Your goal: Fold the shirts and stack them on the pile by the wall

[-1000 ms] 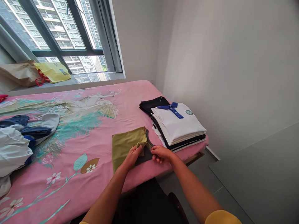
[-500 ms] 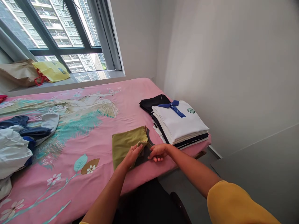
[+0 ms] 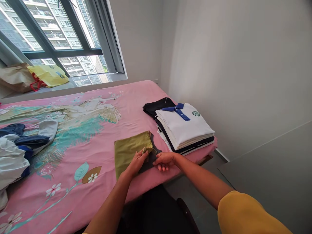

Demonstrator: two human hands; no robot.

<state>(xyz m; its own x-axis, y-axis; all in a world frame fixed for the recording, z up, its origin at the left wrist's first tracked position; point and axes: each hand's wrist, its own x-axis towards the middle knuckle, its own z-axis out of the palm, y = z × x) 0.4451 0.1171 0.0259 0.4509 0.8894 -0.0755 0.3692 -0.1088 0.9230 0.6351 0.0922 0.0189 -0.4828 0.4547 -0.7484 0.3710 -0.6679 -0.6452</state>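
An olive-green garment (image 3: 128, 149) with a dark collar edge lies partly folded on the pink bedsheet (image 3: 97, 130), near the bed's front right edge. My left hand (image 3: 136, 161) pinches a folded-back corner of the green cloth. My right hand (image 3: 165, 160) rests on the garment's dark right part, fingers curled and gripping its edge. Just right of it is a stack of folded clothes (image 3: 185, 130), topped by a white polo shirt with a blue collar.
A heap of unfolded white, grey and blue clothes (image 3: 17, 149) lies at the bed's left. A brown paper bag (image 3: 14, 78) and a yellow bag (image 3: 48, 75) sit on the window sill. A grey wall stands close on the right, with floor below.
Both hands stay on the green garment; my right hand has slid slightly left along its dark edge. The view has shifted a little to the right.
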